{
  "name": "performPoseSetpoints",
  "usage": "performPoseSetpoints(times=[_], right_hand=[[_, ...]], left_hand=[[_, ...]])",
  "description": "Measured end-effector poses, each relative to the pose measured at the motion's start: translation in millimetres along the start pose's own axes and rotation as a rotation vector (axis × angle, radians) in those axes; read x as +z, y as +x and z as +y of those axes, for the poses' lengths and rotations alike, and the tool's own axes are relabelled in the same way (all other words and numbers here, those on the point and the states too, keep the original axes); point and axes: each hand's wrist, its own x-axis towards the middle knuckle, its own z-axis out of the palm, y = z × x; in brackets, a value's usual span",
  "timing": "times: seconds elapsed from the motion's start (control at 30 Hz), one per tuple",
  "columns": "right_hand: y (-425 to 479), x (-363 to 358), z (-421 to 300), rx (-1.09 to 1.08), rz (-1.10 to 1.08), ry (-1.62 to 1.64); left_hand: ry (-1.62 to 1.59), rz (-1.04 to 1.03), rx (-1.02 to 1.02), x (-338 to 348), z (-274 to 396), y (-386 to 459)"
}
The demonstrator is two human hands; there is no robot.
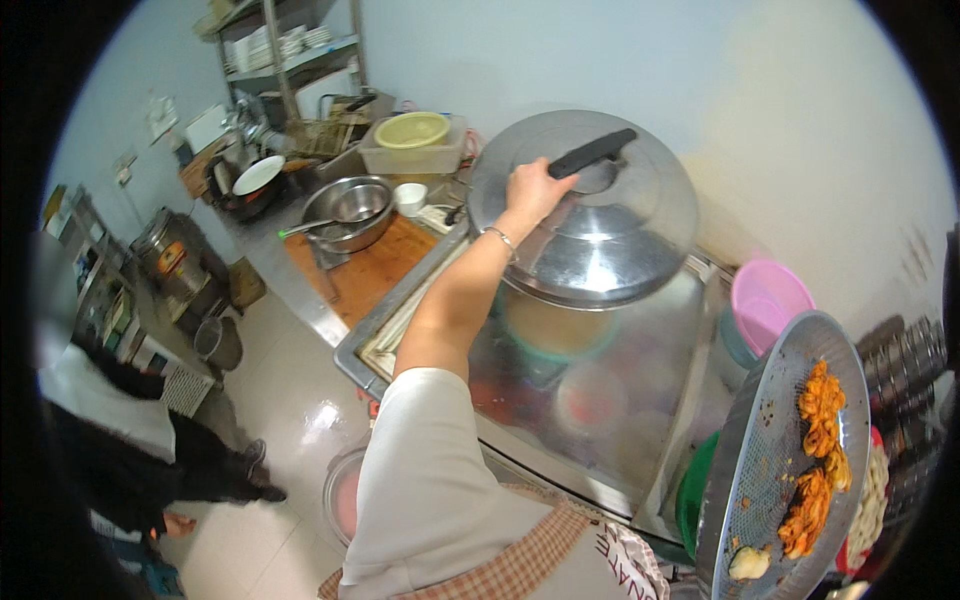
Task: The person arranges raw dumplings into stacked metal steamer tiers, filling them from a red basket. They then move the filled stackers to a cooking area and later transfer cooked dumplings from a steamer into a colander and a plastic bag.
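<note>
My left hand (534, 191) grips the black handle (594, 152) of a large round stainless steel lid (600, 240). The lid is tilted above the chest freezer (525, 446) with its glass top, near the wall. Whether its edge touches anything is hidden. Beneath the lid, a green-rimmed basin (562, 349) with tan contents shows, partly blurred. My right hand is out of view. On the right, a round perforated metal pan (772, 442) leans steeply, with orange-coated food pieces (814, 510) and one pale piece (750, 562) in it. What holds the pan up is not visible.
A steel bowl (349, 240) with a utensil stands on a wooden board (390, 259) to the left. Pink (772, 304) and green basins (694, 487) sit right of the freezer. Another person (112, 427) is at the far left. A lidded tub (345, 495) stands on the floor.
</note>
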Motion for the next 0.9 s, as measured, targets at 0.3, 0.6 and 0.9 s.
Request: performPoseSetpoints(times=[0.3, 0.6, 0.9], right_hand=[[-19.5, -5.5, 26.5, -0.689, -0.328, -0.15], [-12.8, 1.8, 19.6, -0.775, -0.525, -0.26], [-135.9, 100.1, -19.4, -0.228, -0.086, -0.064]], left_hand=[[0.194, 0.307, -0.325, -138.4, -130.4, -11.2], [0.225, 0.302, -0.358, -131.6, -151.1, 13.6], [0.222, 0.359, -0.398, -111.1, -200.8, 46.9]])
